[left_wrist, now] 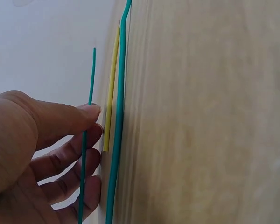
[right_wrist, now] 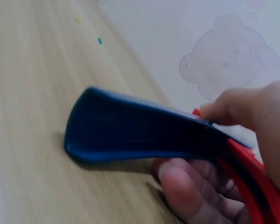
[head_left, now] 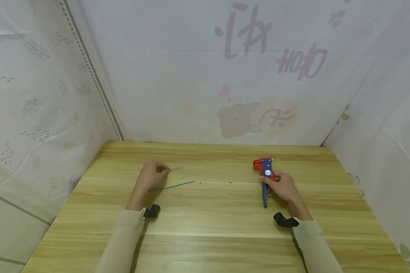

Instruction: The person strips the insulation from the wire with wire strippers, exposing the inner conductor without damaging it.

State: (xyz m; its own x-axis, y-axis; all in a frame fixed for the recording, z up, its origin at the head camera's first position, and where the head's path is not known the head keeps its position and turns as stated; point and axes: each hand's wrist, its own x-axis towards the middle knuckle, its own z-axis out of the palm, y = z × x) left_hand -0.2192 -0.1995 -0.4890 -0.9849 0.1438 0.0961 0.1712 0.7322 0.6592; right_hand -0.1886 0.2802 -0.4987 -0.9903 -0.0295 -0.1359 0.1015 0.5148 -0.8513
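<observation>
Between thumb and fingertips, my left hand [head_left: 152,175] pinches a thin green wire [left_wrist: 92,77], whose end points away from the hand. Beside that hand, a short yellow wire [left_wrist: 112,88] and a longer, thicker-looking green wire [left_wrist: 119,112] lie on the table. My right hand [head_left: 284,186] grips a red and blue wire stripper [head_left: 267,165] on the right. Its red jaws face left, with thumb and fingers around the handles. The blue handle [right_wrist: 135,128] fills the middle of the right wrist view.
Tiny green [head_left: 230,182] and yellow [head_left: 226,188] scraps lie on the wooden table [head_left: 205,220] between the hands. A printed cloth [head_left: 177,76] hangs behind the table and along both sides. Each wrist wears a black camera mount [head_left: 152,211].
</observation>
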